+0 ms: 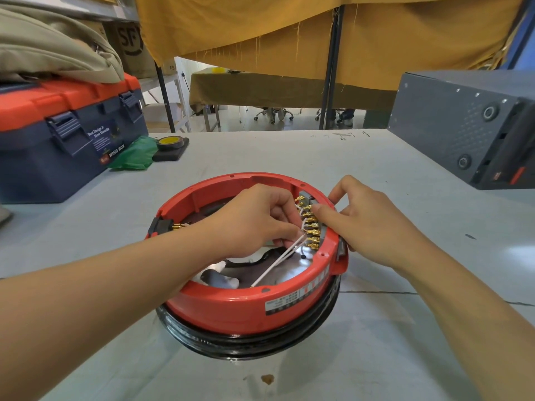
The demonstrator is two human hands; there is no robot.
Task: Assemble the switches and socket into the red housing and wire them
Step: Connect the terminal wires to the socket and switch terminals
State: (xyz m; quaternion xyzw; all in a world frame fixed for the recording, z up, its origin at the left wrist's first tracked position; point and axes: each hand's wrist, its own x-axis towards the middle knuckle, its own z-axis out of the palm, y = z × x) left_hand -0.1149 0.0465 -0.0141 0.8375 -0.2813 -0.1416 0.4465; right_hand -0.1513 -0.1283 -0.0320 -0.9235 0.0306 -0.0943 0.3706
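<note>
Toolbox (66, 134), navy body with orange lid, at the left edge of the bench (289, 157); beige fabric bag (55, 47) on its lid. Green plastic bag (136, 154) just beside the toolbox. Black tape roll with yellow core (170, 142) on a flat black block, next to the green bag. Grey metal case (466, 125) at the far right corner. Small brown stain (267, 379) near the front edge. Mustard cloth (289, 30) hangs beyond the far edge.

The left hand (254, 218) hides its fingers' grip on the white wires (278, 263).
</note>
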